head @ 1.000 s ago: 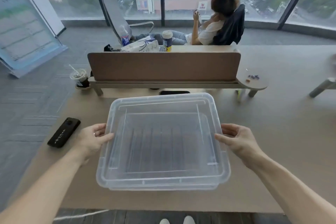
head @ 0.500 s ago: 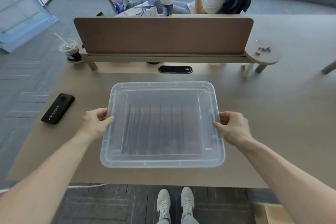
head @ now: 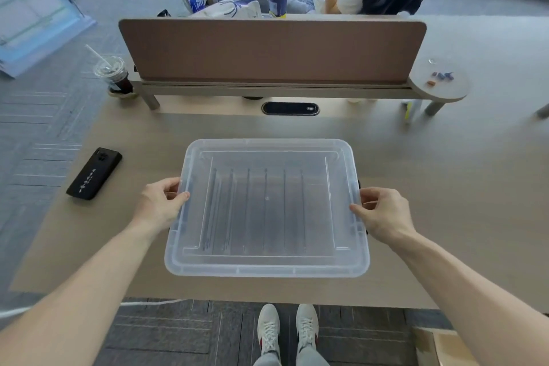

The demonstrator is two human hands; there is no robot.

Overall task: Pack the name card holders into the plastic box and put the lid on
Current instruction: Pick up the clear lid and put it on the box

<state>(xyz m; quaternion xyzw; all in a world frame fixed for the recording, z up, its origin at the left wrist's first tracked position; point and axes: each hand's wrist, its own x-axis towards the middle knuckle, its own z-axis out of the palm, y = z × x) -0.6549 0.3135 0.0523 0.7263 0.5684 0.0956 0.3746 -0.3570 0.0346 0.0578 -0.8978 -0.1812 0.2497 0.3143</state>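
Lid (head: pixel 267 269) lowered | left hand (head: pixel 160 205), right hand (head: pixel 383 214) pinch its edges | contents (head: pixel 255 208) only dim stripes beneath

Lidded plastic box (head: pixel 267 208) on desk (head: pixel 445 187), near front edge
Phone (head: pixel 94 173) at left; behind, cable grommet (head: pixel 290 108), then divider panel (head: pixel 271 50), iced drink cup (head: pixel 113 73) at its left end

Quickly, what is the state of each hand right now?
Left hand: closed, gripping the left side of the plastic box.
Right hand: closed, gripping its right side.

Translucent glossy plastic lid (head: pixel 267 208)
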